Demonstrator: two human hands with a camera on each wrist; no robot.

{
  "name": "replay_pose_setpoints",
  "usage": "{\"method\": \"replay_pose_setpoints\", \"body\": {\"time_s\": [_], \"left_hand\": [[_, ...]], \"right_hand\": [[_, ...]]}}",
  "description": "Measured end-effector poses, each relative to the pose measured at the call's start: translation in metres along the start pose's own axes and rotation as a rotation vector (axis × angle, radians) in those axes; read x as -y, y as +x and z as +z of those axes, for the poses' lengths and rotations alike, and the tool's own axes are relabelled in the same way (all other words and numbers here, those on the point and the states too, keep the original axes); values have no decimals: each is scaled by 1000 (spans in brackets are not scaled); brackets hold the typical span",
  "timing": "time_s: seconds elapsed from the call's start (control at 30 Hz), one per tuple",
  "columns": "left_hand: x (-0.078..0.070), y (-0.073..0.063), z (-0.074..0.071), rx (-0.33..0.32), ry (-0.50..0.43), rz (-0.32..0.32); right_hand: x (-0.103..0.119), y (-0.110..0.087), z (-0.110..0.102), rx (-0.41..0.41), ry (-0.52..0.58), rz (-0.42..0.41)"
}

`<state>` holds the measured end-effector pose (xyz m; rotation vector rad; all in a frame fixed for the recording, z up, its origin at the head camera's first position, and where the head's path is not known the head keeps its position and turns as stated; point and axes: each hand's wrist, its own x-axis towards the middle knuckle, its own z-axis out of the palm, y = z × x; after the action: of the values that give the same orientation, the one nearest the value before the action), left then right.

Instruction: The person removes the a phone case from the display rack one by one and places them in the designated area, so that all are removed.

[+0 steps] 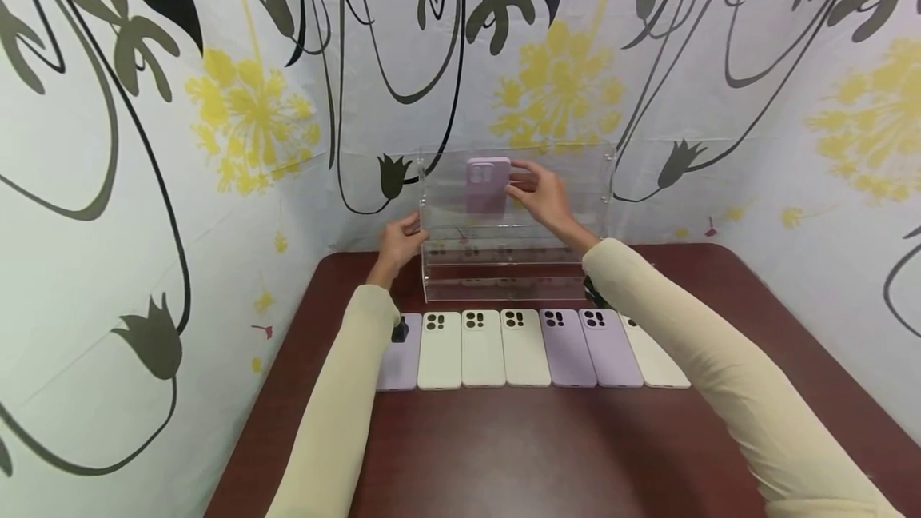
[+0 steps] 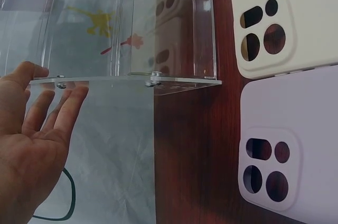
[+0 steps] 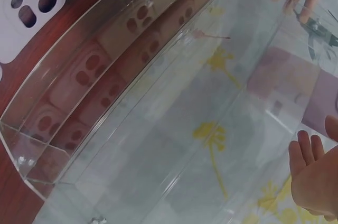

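A clear acrylic display rack (image 1: 514, 264) with stepped tiers stands on the table. My right hand (image 1: 543, 194) holds a lilac phone case (image 1: 488, 182) by its right edge at the upper tier. The case is upright, camera cutouts at the top left. At the rack's left side, my left hand (image 1: 401, 245) grips the side panel, its thumb over the edge and its other fingers along the outer face in the left wrist view. Nearer me lies a row of phone cases, among them a cream one (image 1: 440, 350) and a lilac one (image 1: 610, 348).
The dark red wooden table (image 1: 504, 454) stands against a patterned cloth backdrop (image 1: 281, 6). My right sleeve (image 1: 691, 342) covers part of the rightmost cream case (image 1: 665, 366). Metal screws (image 2: 155, 78) join the rack's panels.
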<state>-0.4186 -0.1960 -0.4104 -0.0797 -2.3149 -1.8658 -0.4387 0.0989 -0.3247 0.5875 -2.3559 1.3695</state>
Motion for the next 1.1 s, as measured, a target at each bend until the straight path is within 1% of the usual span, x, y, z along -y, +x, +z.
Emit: {"method": "replay_pose_setpoints", "body": {"time_s": [0.17,0.33,0.43,0.53,0.77,0.87,0.97,1.1], "left_hand": [[-1,3,6,4,-30,12],[-4,3,10,-6,-55,7],[-6,2,12,-4,-58,5],[-7,1,12,6,-39,0],[-6,0,10,20,-36,5],[-3,-1,8,22,-44,1],[-2,-3,5,22,-47,-16],[-1,-4,0,24,-10,-30]], "right_hand": [[0,3,0,-27,-40,-15],[2,6,-1,-50,-65,-14],[4,6,-1,-60,-73,-6],[6,6,-2,-65,-81,-1],[7,7,-5,-73,-71,3],[9,7,-7,-66,-63,0],[11,7,-9,-64,-51,-8],[14,10,-12,-74,-43,-26]]}}
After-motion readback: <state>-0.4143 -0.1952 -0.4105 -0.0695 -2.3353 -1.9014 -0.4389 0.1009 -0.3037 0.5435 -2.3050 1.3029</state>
